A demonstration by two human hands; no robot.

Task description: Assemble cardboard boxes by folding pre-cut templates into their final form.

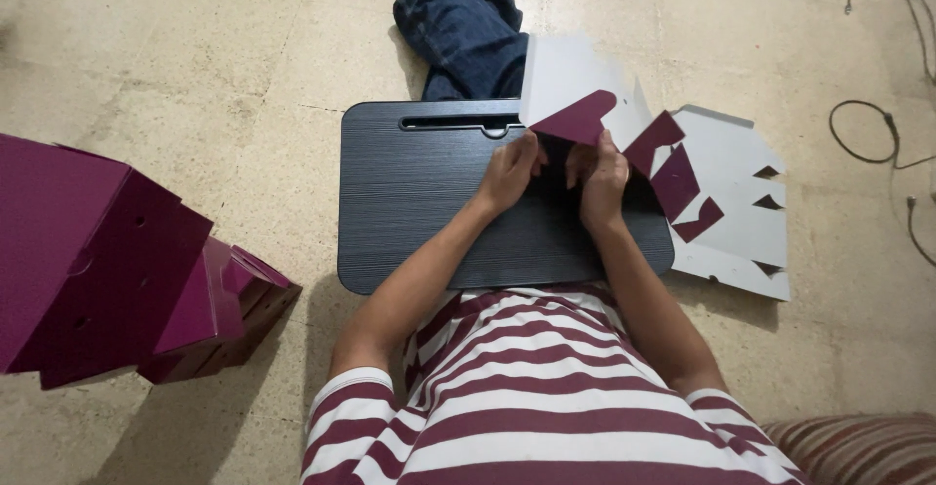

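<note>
On the black rectangular lap desk (419,202), both hands are gripping a flat die-cut cardboard box blank, maroon on one face and grey-white on the other (582,115).

The left hand (509,173) is closing its fingers on the blank's near edge, and the right hand (601,181) is pinching the same edge just beside it; the two hands are sitting close together near the desk's far right corner. The blank is partly resting on the desk and is extending off the right side, where its grey-white flaps with maroon folded tabs (736,202) are lying on the beige stone floor (195,56). A leg in blue jeans (463,32) is stretching out beyond the desk. Well apart at the left, assembled maroon boxes (107,261) are standing in a stack on the floor. Dark cables (868,124) are trailing across the floor at the far right, and a striped cushion (863,446) is lying beside the person's right side.
</note>
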